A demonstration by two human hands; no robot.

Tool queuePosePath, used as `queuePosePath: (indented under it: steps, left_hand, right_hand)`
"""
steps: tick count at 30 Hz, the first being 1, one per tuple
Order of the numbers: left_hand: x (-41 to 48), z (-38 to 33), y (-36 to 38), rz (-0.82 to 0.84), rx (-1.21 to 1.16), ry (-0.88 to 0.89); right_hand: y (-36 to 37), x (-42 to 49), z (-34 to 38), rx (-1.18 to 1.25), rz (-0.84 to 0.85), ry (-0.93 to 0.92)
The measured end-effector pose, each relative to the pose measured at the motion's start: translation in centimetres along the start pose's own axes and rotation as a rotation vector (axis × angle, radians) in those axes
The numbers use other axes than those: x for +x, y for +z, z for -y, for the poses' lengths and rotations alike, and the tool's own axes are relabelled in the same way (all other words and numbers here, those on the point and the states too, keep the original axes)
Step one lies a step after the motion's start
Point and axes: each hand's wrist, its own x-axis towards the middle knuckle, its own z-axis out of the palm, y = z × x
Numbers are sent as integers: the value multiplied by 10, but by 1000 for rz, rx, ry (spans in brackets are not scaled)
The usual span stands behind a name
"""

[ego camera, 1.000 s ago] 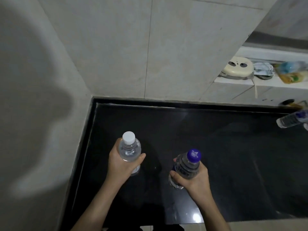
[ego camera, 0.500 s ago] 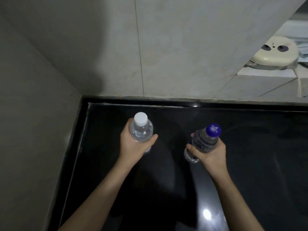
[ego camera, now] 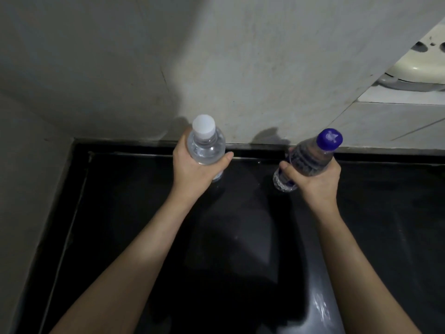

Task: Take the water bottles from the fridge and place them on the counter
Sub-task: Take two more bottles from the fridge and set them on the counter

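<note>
My left hand (ego camera: 192, 171) is wrapped around a clear water bottle with a white cap (ego camera: 206, 143), held upright over the black counter (ego camera: 125, 213) close to the back wall. My right hand (ego camera: 315, 179) grips a second clear bottle with a purple cap (ego camera: 310, 157); it tilts to the right, and its base is at or just above the counter surface. Whether either bottle's base rests on the counter I cannot tell. The two bottles are apart, roughly a hand's width between them.
Grey tiled walls (ego camera: 265, 68) close the counter at the back and on the left, forming a corner. A cream-coloured appliance (ego camera: 416, 66) sits on a white ledge (ego camera: 397, 98) at the upper right. The counter stretches dark and glossy toward me.
Both hands have carried the bottles further away from me, toward the back wall. The view has shifted left and closer, so the ledge items and a bottle at the far right have left the frame.
</note>
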Motion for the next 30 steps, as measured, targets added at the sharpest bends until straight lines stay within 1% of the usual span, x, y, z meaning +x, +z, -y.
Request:
queuePosePath:
  steps: [4,7,13,18,25,27,29,30]
  left_hand:
    - [15,11,9,10,-5,11]
    - [17,18,13,26,-5,22]
    - [11,20,15,45,1,27]
    - [10,20,12,74,22,7]
    - [-16,15,-5,167,-33,-72]
    - [-36,12,-17,142,-4,-100]
    - [-64,6,-30,103,46,-164]
    - [-79,2,-36,111,59,-207]
  right_hand:
    - [9,11,-3,59,-66,20]
    - [15,15,0,72,-122,-6]
    - [19,12,2,46,-75,-92]
    - [15,13,-3,50,-53,-85]
    - [-2,-21,-10,-11,41,13]
    - [-11,-42,-8,-38,39,43]
    - [-24,-65,-2,-39,27,163]
    - [-31,-76,2,-34,33,244]
